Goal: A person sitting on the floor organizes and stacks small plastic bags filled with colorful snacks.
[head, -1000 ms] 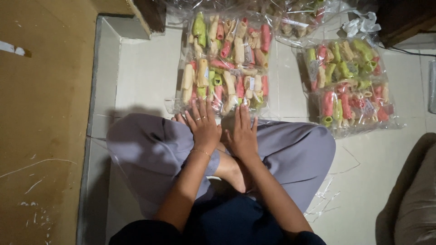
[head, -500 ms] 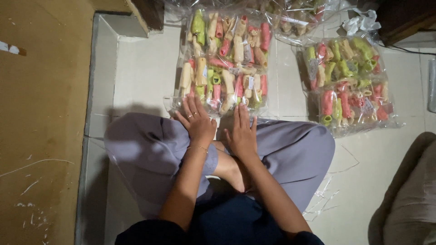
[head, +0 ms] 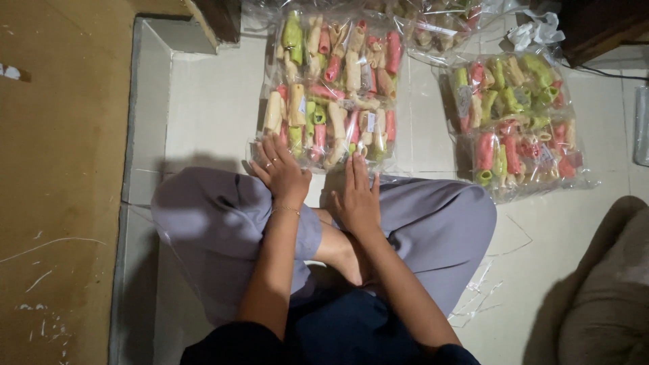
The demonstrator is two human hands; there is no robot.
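Down at the near edge, a person sits cross-legged on the pale tiled floor [head: 209, 115] in loose grey-lilac trousers [head: 209, 223], one bare foot [head: 341, 253] tucked between the knees. Both forearms reach forward over the lap. The left hand [head: 282, 177], with a ring on one finger and a thin bracelet at the wrist, rests with fingers spread and slightly curled on the near edge of the big clear plastic bag of pink, green and cream tube-shaped snacks [head: 334, 88]. The right hand [head: 357, 196] lies flat just beside it, fingers straight and together, fingertips touching the same near edge of the bag. The two hands sit close, a small gap between them, neither one clamped around anything. That bag lies flat on the tiles straight ahead of the knees. To the right, well apart from the hands, lies a second clear bag of the same coloured snacks [head: 517, 125], and further back more clear plastic packets [head: 433, 27] crowd the top. A brown floor surface [head: 61, 169] runs down the left side.
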